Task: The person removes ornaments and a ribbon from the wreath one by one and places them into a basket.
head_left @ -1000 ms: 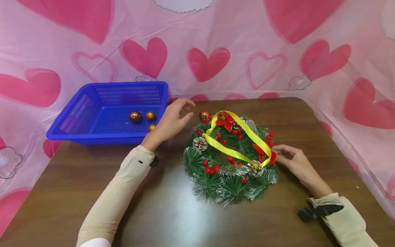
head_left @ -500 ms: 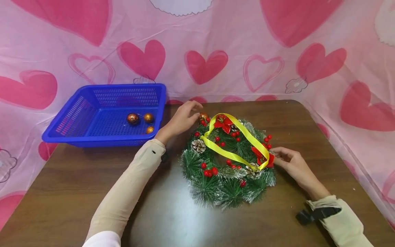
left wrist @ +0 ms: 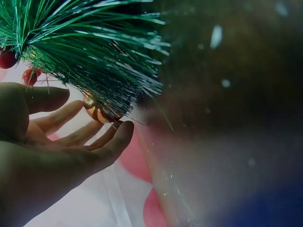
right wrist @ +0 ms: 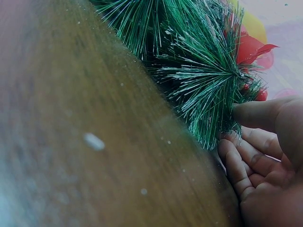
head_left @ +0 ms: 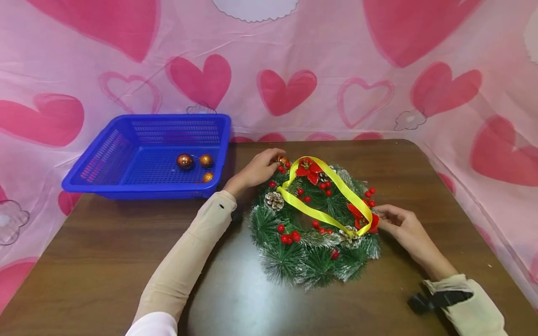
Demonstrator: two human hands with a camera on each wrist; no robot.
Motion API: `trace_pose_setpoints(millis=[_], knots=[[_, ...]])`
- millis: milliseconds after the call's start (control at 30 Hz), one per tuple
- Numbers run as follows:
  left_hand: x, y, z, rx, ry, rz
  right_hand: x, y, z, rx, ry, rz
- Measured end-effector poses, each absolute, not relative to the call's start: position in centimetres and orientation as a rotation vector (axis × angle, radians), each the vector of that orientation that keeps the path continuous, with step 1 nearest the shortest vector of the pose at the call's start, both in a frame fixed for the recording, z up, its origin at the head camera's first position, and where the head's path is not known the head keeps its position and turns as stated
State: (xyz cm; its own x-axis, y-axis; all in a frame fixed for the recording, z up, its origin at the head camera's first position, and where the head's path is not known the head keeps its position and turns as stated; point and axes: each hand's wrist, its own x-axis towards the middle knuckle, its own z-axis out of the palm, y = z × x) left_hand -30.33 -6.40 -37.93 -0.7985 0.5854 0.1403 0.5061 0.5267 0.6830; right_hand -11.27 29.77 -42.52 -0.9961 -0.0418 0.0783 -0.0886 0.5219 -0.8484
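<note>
A green artificial Christmas wreath (head_left: pixel 282 262) lies on the table, trimmed with red berries, pine cones (head_left: pixel 274 200) and red poinsettias (head_left: pixel 308 171). Across its top loops a yellow ribbon (head_left: pixel 308 208). My left hand (head_left: pixel 257 171) is at the wreath's upper left edge, by a shiny copper bauble (left wrist: pixel 98 113). In the left wrist view its fingers curve loosely around the bauble's far side, while the thumb stays apart from it. At the right edge, my right hand (head_left: pixel 409 232) holds the wreath, thumb against the needles and fingers curled beneath.
A blue plastic basket (head_left: pixel 138 188) stands at the table's back left. Inside it lie a larger copper bauble (head_left: pixel 185 161) and two smaller gold ones (head_left: pixel 206 160). A pink heart-printed cloth (head_left: pixel 248 51) hangs behind the brown wooden table (head_left: pixel 101 261).
My left hand has moved right, from beside the basket to the bauble at the wreath's upper left. My right hand keeps its place at the right edge.
</note>
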Motion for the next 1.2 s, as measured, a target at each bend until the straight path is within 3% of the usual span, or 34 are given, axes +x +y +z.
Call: trace_pose_setpoints(millis=[767, 1200], knots=[[-29.81, -6.68, -37.6, 0.964, 2.716, 1.011, -10.9, 29.9, -42.41, 0.115, -2.729, 1.458], [-29.63, -6.53, -37.07, 1.029, 2.813, 1.256, -10.87, 29.79, -42.47, 0.137, -2.719, 1.476]])
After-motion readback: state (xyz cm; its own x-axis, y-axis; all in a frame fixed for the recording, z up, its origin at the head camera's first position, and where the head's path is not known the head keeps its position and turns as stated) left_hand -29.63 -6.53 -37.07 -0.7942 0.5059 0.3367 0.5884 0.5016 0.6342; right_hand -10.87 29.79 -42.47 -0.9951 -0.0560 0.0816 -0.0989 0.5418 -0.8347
